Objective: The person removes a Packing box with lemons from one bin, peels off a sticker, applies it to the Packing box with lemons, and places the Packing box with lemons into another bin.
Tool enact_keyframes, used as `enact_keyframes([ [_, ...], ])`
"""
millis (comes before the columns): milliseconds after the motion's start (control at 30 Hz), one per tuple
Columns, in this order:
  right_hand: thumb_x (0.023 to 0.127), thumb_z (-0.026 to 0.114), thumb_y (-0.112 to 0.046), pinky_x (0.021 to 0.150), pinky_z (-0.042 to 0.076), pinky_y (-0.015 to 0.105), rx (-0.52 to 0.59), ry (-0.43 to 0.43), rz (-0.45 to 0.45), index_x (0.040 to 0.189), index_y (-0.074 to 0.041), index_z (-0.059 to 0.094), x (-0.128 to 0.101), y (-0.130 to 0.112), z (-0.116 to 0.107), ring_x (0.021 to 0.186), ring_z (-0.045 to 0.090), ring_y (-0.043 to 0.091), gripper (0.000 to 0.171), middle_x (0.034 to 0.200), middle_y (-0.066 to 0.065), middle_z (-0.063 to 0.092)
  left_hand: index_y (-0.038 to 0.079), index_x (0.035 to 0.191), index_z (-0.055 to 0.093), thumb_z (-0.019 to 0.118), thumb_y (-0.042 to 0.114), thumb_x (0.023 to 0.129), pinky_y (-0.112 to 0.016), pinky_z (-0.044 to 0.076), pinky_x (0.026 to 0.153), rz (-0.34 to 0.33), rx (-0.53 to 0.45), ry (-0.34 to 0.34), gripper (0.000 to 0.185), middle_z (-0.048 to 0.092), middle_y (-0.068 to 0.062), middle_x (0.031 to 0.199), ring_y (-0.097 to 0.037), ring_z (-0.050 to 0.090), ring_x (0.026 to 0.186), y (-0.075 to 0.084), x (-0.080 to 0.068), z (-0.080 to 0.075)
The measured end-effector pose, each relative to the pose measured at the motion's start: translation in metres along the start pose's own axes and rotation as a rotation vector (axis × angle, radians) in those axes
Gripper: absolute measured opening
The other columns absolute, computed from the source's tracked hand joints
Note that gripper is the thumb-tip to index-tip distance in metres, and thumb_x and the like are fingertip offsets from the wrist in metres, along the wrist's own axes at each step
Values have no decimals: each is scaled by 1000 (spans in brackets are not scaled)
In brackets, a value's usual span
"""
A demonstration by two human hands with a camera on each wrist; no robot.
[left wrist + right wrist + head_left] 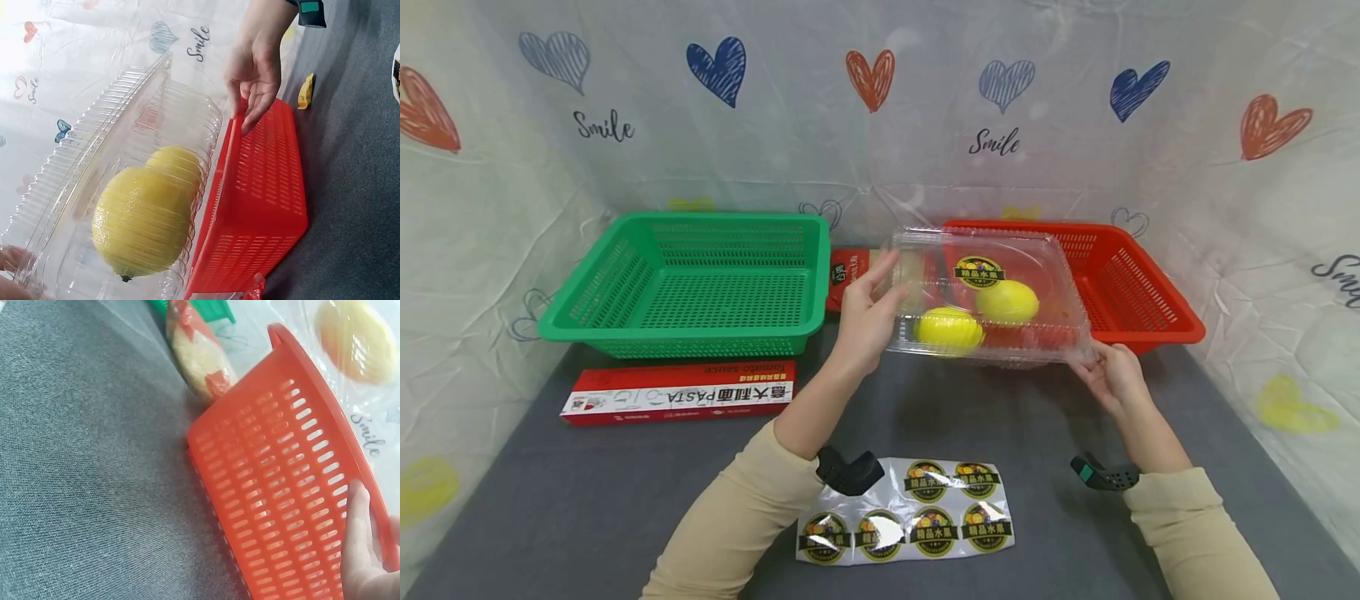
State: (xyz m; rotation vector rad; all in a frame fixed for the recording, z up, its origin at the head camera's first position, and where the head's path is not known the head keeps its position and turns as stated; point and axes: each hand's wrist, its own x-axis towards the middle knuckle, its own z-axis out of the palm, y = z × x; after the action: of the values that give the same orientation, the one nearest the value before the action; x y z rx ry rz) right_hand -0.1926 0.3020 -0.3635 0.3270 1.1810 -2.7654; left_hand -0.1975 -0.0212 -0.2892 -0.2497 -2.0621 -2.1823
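Both hands are holding a clear plastic clamshell box [992, 292] with two yellow lemons [949, 330] inside, above the counter: left hand [867, 310] gripping its left end, right hand [1111, 373] pinching its right corner, before the red plastic basket [1138, 287].

Staged tabletop booth, not a real shop or kitchen: grey felt table [625, 492] walled by wrinkled heart-print sheet [880, 108], with two baskets, green [700, 283] and red [1138, 283], and sticker sheet [917, 512].
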Motion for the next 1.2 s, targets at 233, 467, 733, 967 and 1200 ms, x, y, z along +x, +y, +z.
enact_keyframes([
  [233,89,56,-5,83,48,35,-4,8,28,99,-4,59,0,-1,0,84,67,25,10,93,9,67,5,136,43,53,4,90,-27,41,94,-12,-33,33,47,31,-5,146,-19,28,132,-6,15,10],
  [467,88,58,-7,80,50,35,-6,36,40,99,-5,59,-1,-2,1,85,66,26,11,92,9,68,6,136,43,51,1,90,-18,48,76,-15,-73,44,48,29,-4,147,-15,25,134,-9,28,25],
  [733,91,53,-7,82,48,35,-6,27,39,103,-4,56,-2,-2,2,86,66,26,12,92,10,67,7,136,42,51,0,90,-16,40,55,-30,-104,56,48,27,-2,148,-12,33,129,-9,41,47],
  [967,92,51,-7,80,50,35,-16,-5,44,97,0,60,1,-2,0,85,66,27,12,92,12,66,6,135,45,52,0,89,-15,33,44,-12,-105,69,46,29,-3,147,-7,48,117,-10,51,69],
  [1200,90,54,-8,80,50,35,-18,15,53,100,-1,58,0,-4,0,85,66,27,13,92,12,65,3,132,47,51,-4,87,-13,41,56,9,-123,98,46,32,-6,145,-10,40,125,-18,59,90],
])
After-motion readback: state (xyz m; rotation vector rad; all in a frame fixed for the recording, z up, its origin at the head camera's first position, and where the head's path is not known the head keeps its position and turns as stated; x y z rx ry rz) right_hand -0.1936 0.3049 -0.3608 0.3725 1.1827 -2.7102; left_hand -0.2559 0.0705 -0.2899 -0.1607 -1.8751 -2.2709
